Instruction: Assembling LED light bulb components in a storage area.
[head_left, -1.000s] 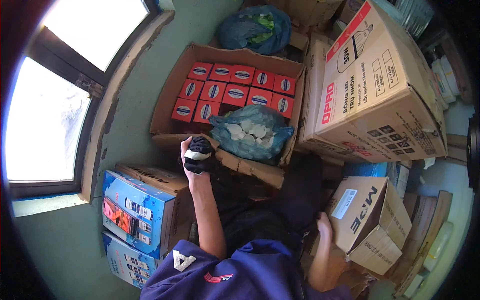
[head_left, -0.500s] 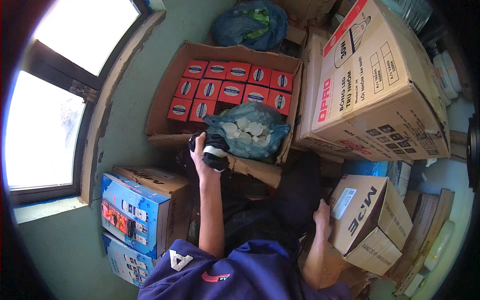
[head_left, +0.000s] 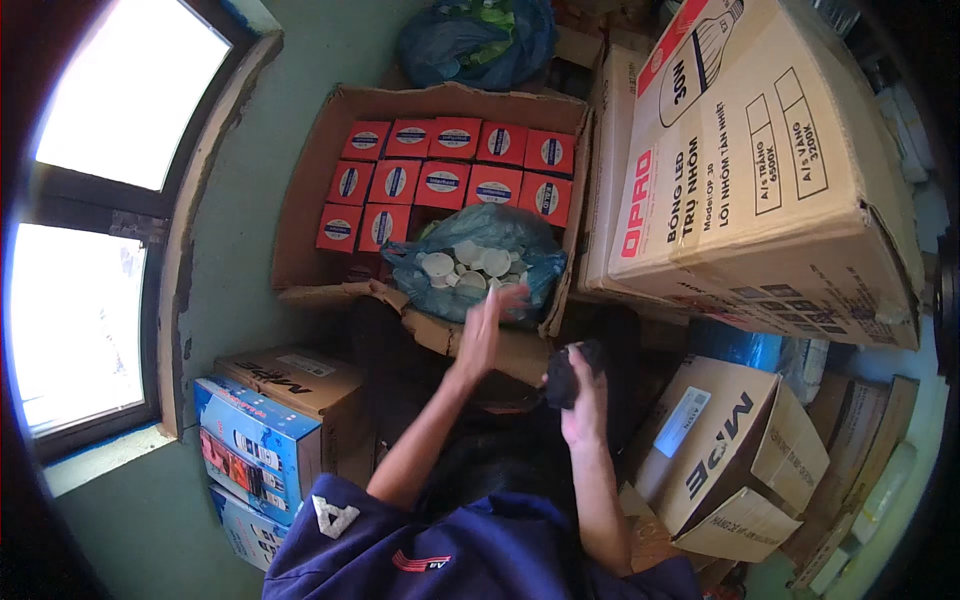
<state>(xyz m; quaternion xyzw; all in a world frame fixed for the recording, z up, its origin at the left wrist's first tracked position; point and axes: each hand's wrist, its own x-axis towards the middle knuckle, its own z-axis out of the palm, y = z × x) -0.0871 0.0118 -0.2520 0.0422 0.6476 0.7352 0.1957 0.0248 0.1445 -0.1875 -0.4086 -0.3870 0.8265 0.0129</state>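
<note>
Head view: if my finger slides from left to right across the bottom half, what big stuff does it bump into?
Window → blue picture boxes → left hand → right hand with the black bundle in it → brown box with a pale label.

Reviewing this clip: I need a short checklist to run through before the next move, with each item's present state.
1. Black bundle gripped by the right hand: ok.
2. Left hand free, fingers extended: ok, though blurred.
3. Left hand clear of the blue bag: cannot tell; the fingertips overlap its near edge in view.
4. White round pieces visible inside the bag: ok.
5. Red boxes inside the open carton: ok.
</note>
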